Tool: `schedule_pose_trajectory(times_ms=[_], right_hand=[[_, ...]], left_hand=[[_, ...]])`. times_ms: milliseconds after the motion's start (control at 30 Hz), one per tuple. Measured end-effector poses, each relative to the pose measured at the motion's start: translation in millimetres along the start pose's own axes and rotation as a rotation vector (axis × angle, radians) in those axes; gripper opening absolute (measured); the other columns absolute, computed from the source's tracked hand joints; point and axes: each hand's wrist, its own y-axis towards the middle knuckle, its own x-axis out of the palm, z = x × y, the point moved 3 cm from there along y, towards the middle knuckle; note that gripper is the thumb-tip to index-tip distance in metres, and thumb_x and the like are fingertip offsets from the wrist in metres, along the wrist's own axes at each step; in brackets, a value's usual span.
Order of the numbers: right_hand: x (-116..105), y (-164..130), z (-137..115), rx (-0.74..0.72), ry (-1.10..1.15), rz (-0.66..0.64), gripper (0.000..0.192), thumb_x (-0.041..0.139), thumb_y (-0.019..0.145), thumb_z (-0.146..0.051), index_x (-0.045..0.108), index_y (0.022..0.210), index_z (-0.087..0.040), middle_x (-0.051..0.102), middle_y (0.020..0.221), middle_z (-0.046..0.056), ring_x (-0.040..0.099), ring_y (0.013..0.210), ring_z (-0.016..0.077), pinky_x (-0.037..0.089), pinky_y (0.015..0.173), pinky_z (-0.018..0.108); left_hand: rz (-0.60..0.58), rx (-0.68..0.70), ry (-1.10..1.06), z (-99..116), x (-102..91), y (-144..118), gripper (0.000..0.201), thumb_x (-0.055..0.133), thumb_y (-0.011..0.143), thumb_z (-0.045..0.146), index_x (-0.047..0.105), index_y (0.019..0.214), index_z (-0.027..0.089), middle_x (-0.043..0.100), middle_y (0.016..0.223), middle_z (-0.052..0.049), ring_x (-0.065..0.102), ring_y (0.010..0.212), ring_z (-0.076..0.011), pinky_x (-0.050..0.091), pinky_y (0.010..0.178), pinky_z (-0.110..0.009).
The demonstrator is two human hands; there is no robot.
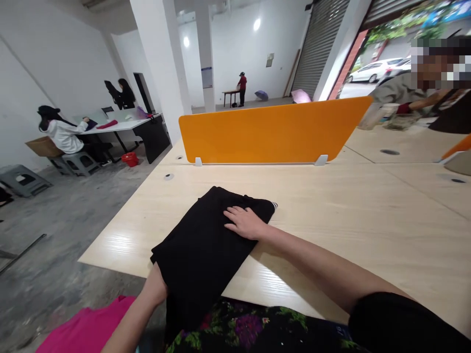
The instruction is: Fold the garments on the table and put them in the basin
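A folded black garment (198, 245) lies on the light wooden table (324, 206), its near end hanging over the front edge. White stripes show at its far right corner. My right hand (246, 222) rests flat on the upper part of the cloth, fingers spread. At the garment's left edge, my left hand (159, 284) reaches in under the fabric; its fingers are hidden by the cloth.
An orange divider (272, 132) stands along the table's back. Bright pink cloth (90, 323) lies below at the left. Across the table on the right, a person (401, 90) handles a clear container. Others work at a white table (125, 125) farther left.
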Motion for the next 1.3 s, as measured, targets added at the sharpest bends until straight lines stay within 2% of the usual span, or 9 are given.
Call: schedule_pose_trajectory(times_ms=[167,233,400,533,667,800,900,1000,1300], right_hand=[[-12.1,-1.8,19.0,-0.041,-0.005,0.166,0.051,0.032,0.097,-0.051,0.047,0.140,-0.027,0.037,0.151,0.007,0.025,0.141,0.0320,0.016,0.111,0.061],[-0.1,4.9,21.0,-0.045,-0.022,0.116,0.052,0.034,0.097,-0.051,0.045,0.142,-0.028,0.033,0.153,0.007,0.016,0.143,0.0347,0.010,0.111,0.064],[19.3,14.6,17.9,-0.075,-0.008,0.053,0.051,0.033,0.097,-0.047,0.045,0.142,-0.027,0.033,0.153,0.007,0.013,0.143,0.0384,0.013,0.108,0.067],[5.1,10.0,46.3,0.001,0.076,0.148,0.058,0.049,0.090,-0.050,0.045,0.141,-0.023,0.033,0.153,0.011,0.020,0.141,0.0369,0.017,0.109,0.062],[-8.0,4.0,89.9,0.215,0.349,0.125,0.077,0.072,0.067,-0.055,0.051,0.132,-0.018,0.056,0.132,0.017,0.049,0.123,0.0375,0.040,0.100,0.049],[-1.1,-3.1,89.1,0.305,0.787,-0.019,0.059,0.083,0.050,-0.044,0.067,0.101,-0.020,0.072,0.100,0.010,0.065,0.098,0.0330,0.050,0.087,0.042],[11.4,-7.6,56.4,0.346,1.043,-0.166,0.040,0.082,0.049,-0.037,0.068,0.084,-0.022,0.073,0.088,0.010,0.068,0.084,0.0304,0.054,0.075,0.039],[15.5,-5.4,-0.3,0.253,1.161,-0.273,0.031,0.080,0.051,-0.035,0.068,0.077,-0.023,0.073,0.085,0.011,0.068,0.077,0.0274,0.054,0.068,0.037],[14.2,43.8,-255.2,-0.235,1.459,-0.403,0.051,0.081,0.051,-0.028,0.067,0.098,-0.016,0.072,0.098,0.005,0.066,0.093,0.0258,0.052,0.084,0.035]], left_hand=[[0.360,-0.337,-0.121,1.9,-39.8,-53.5,0.046,0.041,0.084,0.059,0.064,0.099,0.023,0.069,0.108,-0.007,0.059,0.112,-0.0270,0.045,0.100,-0.042],[0.395,-0.425,-0.072,17.0,-33.9,-68.2,0.050,0.035,0.086,0.062,0.061,0.101,0.022,0.069,0.106,-0.007,0.061,0.106,-0.0266,0.048,0.093,-0.041],[0.234,-0.291,0.427,57.6,4.9,-62.9,0.038,0.043,0.086,0.053,0.059,0.092,0.019,0.062,0.100,-0.012,0.056,0.103,-0.0322,0.044,0.092,-0.047],[0.427,-0.370,0.633,56.1,16.4,-53.5,0.032,0.039,0.091,0.043,0.055,0.095,0.016,0.054,0.104,-0.015,0.050,0.105,-0.0327,0.044,0.091,-0.048],[0.602,-0.466,0.435,51.9,20.6,-54.0,0.031,0.053,0.086,0.038,0.049,0.107,0.015,0.050,0.107,-0.012,0.051,0.108,-0.0286,0.045,0.094,-0.047],[0.700,-0.614,-0.035,54.9,19.8,-68.5,0.052,0.072,0.072,0.029,0.045,0.114,0.016,0.054,0.113,-0.012,0.056,0.108,-0.0248,0.046,0.096,-0.045],[0.492,-0.704,-0.568,51.4,18.4,-85.1,0.054,0.074,0.070,0.033,0.052,0.116,0.016,0.063,0.112,-0.013,0.061,0.107,-0.0261,0.047,0.096,-0.045],[0.326,-0.628,-0.927,47.1,-4.6,-111.2,0.061,0.079,0.063,0.040,0.060,0.115,0.015,0.069,0.110,-0.013,0.064,0.105,-0.0299,0.047,0.097,-0.047],[1.035,-0.720,-0.700,18.9,-191.6,-263.3,0.056,0.082,0.059,0.028,0.065,0.111,0.014,0.073,0.102,-0.008,0.069,0.093,-0.0264,0.057,0.087,-0.039]])
